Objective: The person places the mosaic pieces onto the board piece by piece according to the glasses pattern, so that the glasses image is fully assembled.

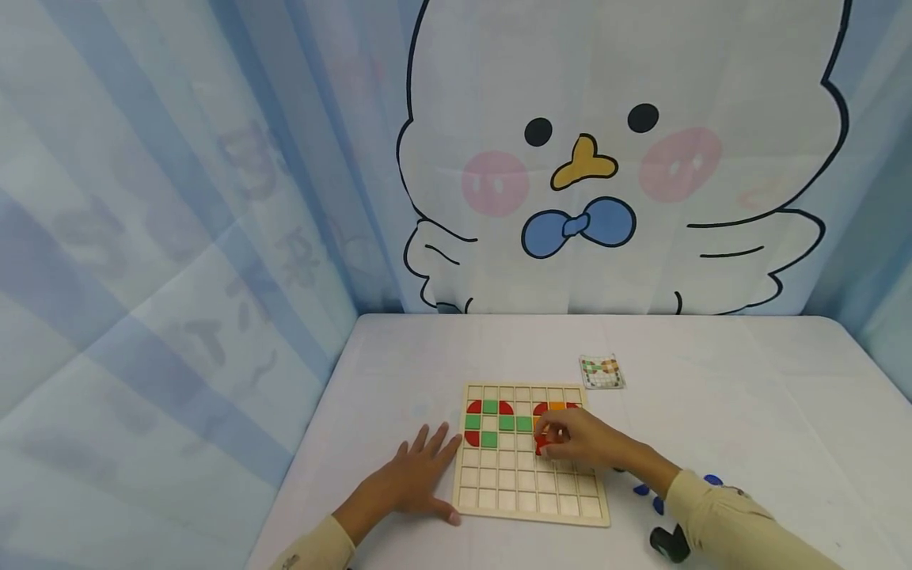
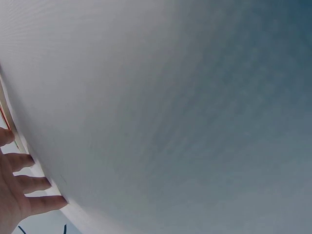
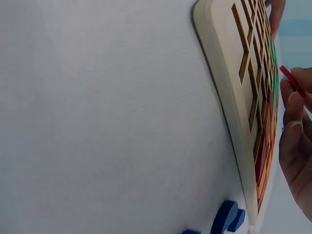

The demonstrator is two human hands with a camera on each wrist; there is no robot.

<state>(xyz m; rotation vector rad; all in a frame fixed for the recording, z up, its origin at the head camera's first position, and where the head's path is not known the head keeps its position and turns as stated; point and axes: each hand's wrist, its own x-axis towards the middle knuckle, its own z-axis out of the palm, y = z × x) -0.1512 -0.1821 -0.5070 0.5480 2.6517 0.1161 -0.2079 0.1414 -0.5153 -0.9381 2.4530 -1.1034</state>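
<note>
A wooden grid board (image 1: 530,518) lies on the white table, with red quarter-round tiles (image 1: 473,438) and green square tiles (image 1: 489,439) in its upper left cells. More red and orange tiles sit at its upper right, partly behind my right hand (image 1: 577,437). That hand pinches a thin red tile (image 3: 293,80) over the board's right half; its full shape is hidden by the fingers. With fingers spread, my left hand (image 1: 420,479) rests at the board's left edge, fingertips near the frame. The left wrist view shows the same hand (image 2: 19,190) with straight fingers, holding nothing.
A small pattern card (image 1: 602,372) lies beyond the board's upper right corner. Several blue pieces (image 1: 641,489) and a dark object (image 1: 668,545) lie by the right forearm, partly covered by the sleeve. A printed curtain (image 1: 570,277) hangs behind the table.
</note>
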